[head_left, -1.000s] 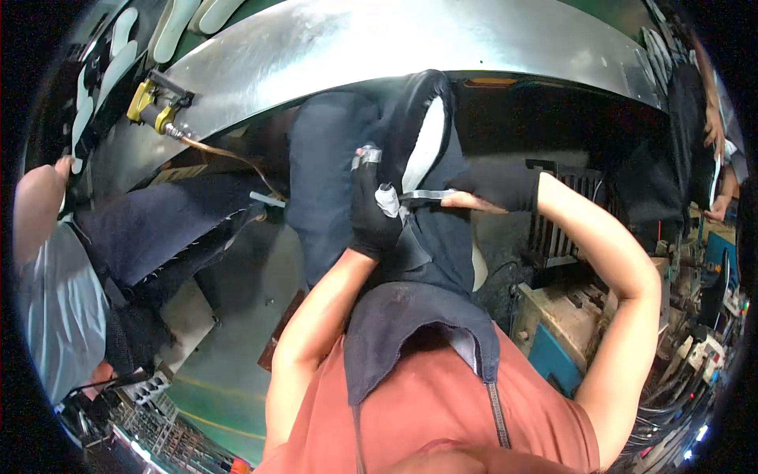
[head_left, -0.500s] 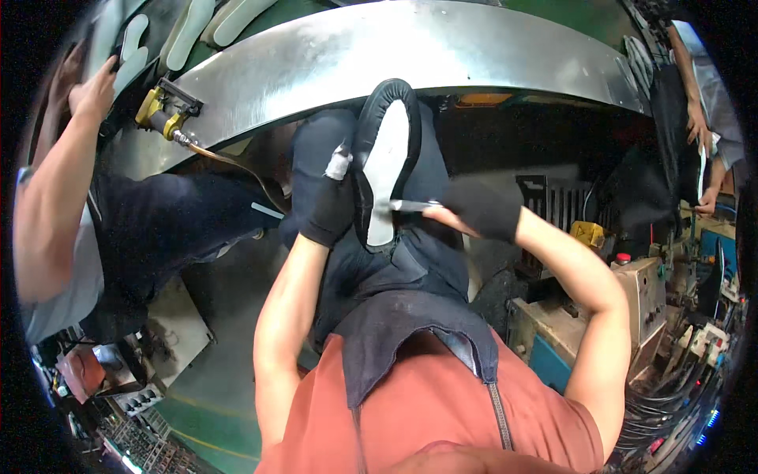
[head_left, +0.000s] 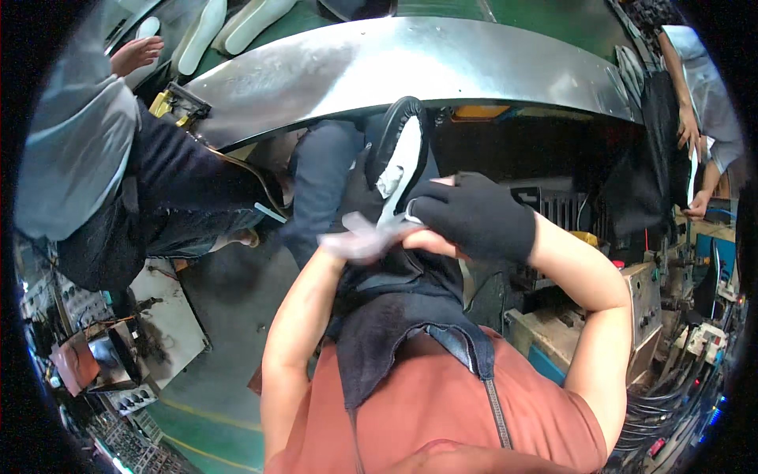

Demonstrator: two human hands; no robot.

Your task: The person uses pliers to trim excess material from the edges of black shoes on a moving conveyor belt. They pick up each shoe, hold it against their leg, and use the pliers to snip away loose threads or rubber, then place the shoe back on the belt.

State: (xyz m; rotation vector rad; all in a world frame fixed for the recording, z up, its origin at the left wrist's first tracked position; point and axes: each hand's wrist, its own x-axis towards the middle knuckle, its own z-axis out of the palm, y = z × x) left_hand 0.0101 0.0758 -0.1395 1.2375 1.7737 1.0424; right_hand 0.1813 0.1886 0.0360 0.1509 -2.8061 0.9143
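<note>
A black shoe upper (head_left: 409, 110) with a white sole-side board (head_left: 407, 154) lies bottom up across my lap, toe pointing away. My left hand (head_left: 359, 193), in a black fingerless glove, grips its left side. A white-wrapped digit (head_left: 388, 182) of that hand presses on the white board. My right hand (head_left: 474, 217), gloved the same way, is at the heel end with its fingers curled. By its fingertips a pale strip (head_left: 367, 238), smeared by motion, stretches over my left wrist. What exactly it is cannot be made out.
A curved metal table (head_left: 505, 59) stands ahead. At its left end is a yellow tool (head_left: 166, 107) with a hose. Pale soles (head_left: 204, 35) lie beyond. A co-worker's hand (head_left: 138, 55) is at far left, another person's hands (head_left: 695, 201) at far right. A machine box (head_left: 639, 304) stands at right.
My right hand has come in over the heel, and the thin tool seen in it is now a blur or hidden. My left white-wrapped digit moved onto the board. The left co-worker's arm shifted.
</note>
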